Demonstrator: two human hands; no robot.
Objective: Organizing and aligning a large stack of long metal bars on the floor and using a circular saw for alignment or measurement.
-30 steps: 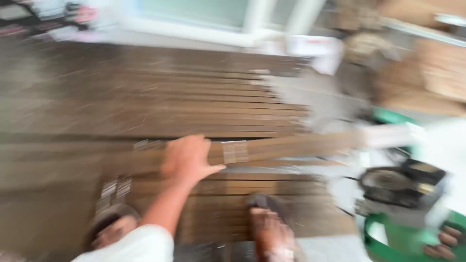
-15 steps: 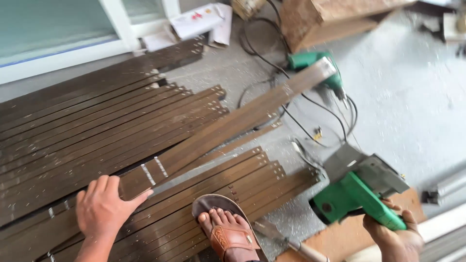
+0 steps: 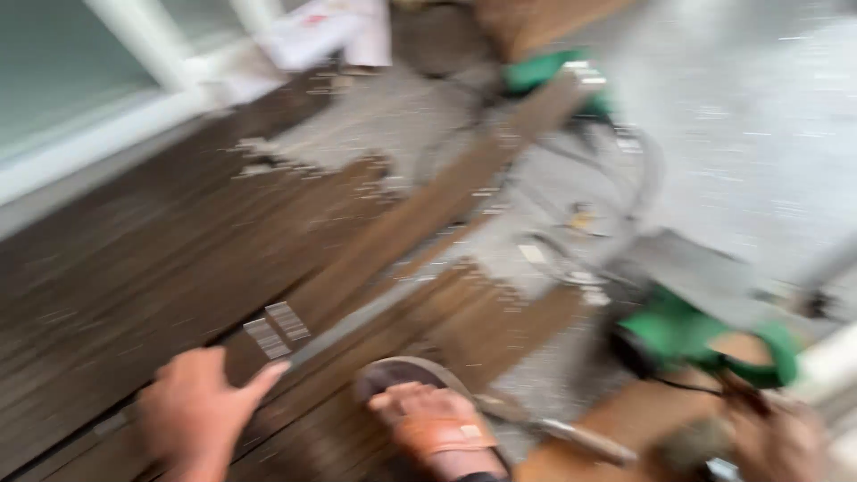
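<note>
Left hand (image 3: 198,412) presses plank (image 3: 420,223)

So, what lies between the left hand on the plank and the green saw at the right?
In the head view, a foot in a brown sandal lies between the left hand and the green saw, resting on dark planks.

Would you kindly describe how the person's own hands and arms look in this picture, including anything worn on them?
The picture is badly blurred. The left hand is bare: no glove, ring or watch shows, and the short stretch of forearm in view has no sleeve. The right hand, at the lower right corner, also looks bare, but it is too smeared to tell whether anything is worn on the wrist.
</note>
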